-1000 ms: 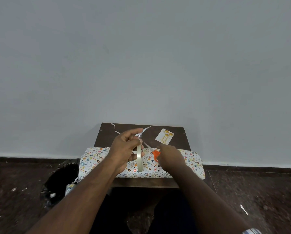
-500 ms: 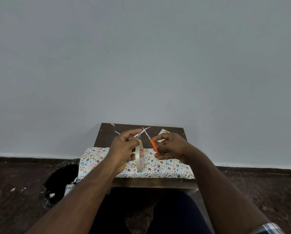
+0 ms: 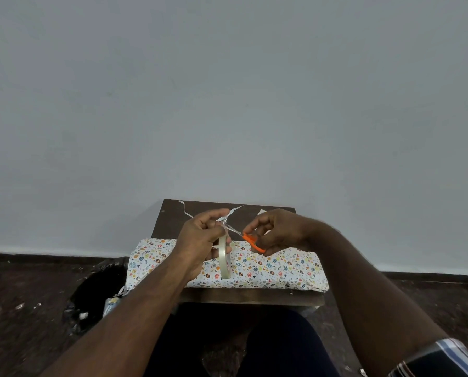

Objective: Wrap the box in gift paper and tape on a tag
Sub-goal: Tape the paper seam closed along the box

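A box wrapped in white patterned gift paper (image 3: 268, 270) lies across the near part of a small dark wooden table (image 3: 170, 221). Above it my left hand (image 3: 200, 238) holds a roll of clear tape (image 3: 223, 261) and pinches a pulled-out strip at the top. My right hand (image 3: 276, 231) grips orange-handled scissors (image 3: 251, 242), whose blades meet the tape strip between my hands. A white corner of the gift tag (image 3: 260, 212) shows behind my right hand; the rest of it is hidden.
A thin white paper strip (image 3: 185, 209) lies on the far left of the table. A black bag with scraps (image 3: 91, 297) sits on the dark floor to the left. A grey wall stands right behind the table. My knees are under the near edge.
My right hand lifted the orange scissors from the wrapped box and brought them up to the tape strip held by my left hand. It now covers most of the tag.
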The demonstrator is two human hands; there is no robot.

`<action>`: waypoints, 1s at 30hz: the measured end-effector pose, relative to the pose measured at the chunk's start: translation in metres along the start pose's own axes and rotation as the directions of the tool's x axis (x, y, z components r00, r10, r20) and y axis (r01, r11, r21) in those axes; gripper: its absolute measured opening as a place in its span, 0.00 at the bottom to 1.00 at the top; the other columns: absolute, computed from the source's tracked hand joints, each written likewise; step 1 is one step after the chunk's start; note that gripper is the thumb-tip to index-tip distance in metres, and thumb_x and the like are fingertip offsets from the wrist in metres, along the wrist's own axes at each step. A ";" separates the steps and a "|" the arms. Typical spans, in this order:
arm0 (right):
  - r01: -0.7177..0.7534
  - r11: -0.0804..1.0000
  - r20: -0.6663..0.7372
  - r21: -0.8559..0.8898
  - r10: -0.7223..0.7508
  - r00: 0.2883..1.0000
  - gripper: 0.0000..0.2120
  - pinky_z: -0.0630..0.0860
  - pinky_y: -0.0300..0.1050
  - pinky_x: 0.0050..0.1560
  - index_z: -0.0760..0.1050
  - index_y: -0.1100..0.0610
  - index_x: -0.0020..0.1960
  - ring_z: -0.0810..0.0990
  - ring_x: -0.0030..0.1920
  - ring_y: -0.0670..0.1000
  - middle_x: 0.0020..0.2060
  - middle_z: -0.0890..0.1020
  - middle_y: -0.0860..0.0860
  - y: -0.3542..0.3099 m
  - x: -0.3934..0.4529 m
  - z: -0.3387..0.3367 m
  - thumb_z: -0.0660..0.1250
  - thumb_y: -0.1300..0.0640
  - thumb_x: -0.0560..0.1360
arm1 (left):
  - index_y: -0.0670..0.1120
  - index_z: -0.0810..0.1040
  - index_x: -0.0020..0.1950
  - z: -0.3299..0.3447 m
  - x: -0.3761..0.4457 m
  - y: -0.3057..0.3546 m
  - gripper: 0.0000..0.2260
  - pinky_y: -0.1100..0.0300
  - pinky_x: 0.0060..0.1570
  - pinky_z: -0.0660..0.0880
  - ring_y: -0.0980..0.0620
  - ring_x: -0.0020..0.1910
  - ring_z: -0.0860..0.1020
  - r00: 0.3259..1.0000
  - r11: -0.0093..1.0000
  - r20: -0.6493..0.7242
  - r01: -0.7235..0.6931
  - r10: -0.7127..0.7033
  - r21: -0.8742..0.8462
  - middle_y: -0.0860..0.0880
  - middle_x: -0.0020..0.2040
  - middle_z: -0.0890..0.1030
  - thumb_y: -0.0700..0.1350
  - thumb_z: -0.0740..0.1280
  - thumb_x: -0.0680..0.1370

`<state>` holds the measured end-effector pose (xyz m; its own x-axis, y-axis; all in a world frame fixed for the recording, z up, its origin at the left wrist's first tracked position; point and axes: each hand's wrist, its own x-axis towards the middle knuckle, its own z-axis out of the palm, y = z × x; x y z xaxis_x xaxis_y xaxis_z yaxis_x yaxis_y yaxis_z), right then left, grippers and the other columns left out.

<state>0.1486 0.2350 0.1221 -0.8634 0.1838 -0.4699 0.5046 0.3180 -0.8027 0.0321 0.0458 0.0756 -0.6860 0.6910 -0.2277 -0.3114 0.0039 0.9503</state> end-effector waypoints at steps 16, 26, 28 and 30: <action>0.028 0.944 -0.028 -0.330 -0.040 0.999 0.19 0.84 0.45 0.49 0.82 0.50 0.60 0.85 0.50 0.55 0.54 0.83 0.55 -0.018 0.009 -0.021 0.75 0.65 0.73 | 0.51 0.83 0.62 0.002 -0.006 0.007 0.18 0.54 0.38 0.82 0.44 0.42 0.84 0.999 1.000 0.036 0.029 -0.029 0.006 0.30 0.54 0.80 0.31 0.64 0.81; 0.046 0.906 -0.020 -0.420 -0.060 0.998 0.21 0.82 0.39 0.46 0.81 0.51 0.63 0.84 0.49 0.52 0.54 0.82 0.52 -0.020 0.009 -0.022 0.75 0.65 0.73 | 0.50 0.83 0.62 0.001 -0.005 0.005 0.18 0.53 0.39 0.82 0.45 0.41 0.84 0.998 0.999 0.040 0.042 -0.042 0.007 0.41 0.46 0.83 0.31 0.66 0.80; 0.051 0.900 -0.017 -0.432 -0.064 0.998 0.21 0.82 0.38 0.46 0.81 0.51 0.63 0.84 0.49 0.51 0.53 0.82 0.51 -0.021 0.010 -0.022 0.75 0.65 0.73 | 0.50 0.83 0.62 0.001 -0.005 0.005 0.18 0.53 0.38 0.82 0.45 0.40 0.84 0.998 0.999 0.042 0.044 -0.044 0.001 0.42 0.45 0.83 0.31 0.66 0.80; 0.051 0.897 -0.017 -0.439 -0.065 0.998 0.20 0.82 0.38 0.45 0.82 0.51 0.63 0.84 0.48 0.50 0.53 0.81 0.50 -0.021 0.010 -0.021 0.75 0.65 0.73 | 0.50 0.83 0.63 0.001 -0.005 0.005 0.18 0.53 0.38 0.82 0.45 0.40 0.84 0.998 0.999 0.045 0.044 -0.044 0.001 0.41 0.45 0.83 0.31 0.66 0.80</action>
<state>0.1291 0.2499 0.1422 -0.8942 0.1787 -0.4104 0.4080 0.7026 -0.5831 0.0347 0.0430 0.0819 -0.6413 0.7220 -0.2596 -0.3406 0.0353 0.9396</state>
